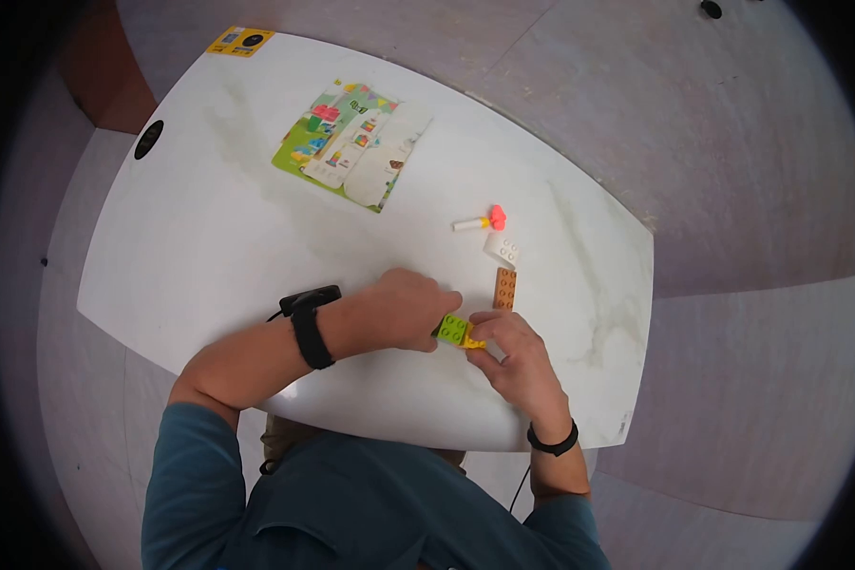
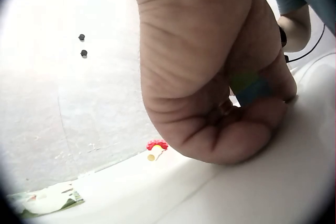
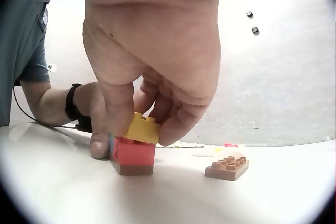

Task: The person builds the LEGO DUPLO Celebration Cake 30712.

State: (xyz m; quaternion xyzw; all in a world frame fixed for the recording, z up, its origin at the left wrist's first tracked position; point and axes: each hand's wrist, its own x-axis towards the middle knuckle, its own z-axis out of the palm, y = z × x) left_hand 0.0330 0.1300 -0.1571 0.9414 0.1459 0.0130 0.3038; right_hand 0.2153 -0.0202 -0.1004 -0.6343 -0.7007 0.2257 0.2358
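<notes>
My left hand [image 1: 404,309] grips the left side of a small stack of toy building bricks. A green brick [image 1: 453,330] tops that side; blue [image 2: 253,95] shows under it between my fingers in the left wrist view. With thumb and fingertips, my right hand [image 1: 522,366] pinches a yellow brick [image 3: 143,131] at the stack's right end. It sits right over a red brick [image 3: 135,152], slightly tilted in the right wrist view. Beneath the red one lies a brown plate [image 3: 135,170] on the table. My left fingers hide much of the stack.
Beyond my right hand, a tan studded plate [image 1: 505,290], a white curved brick [image 1: 503,249] and a red flower [image 1: 498,218] on a white stem lie in a line. A picture leaflet [image 1: 351,142] is farther back on the white table [image 1: 209,237].
</notes>
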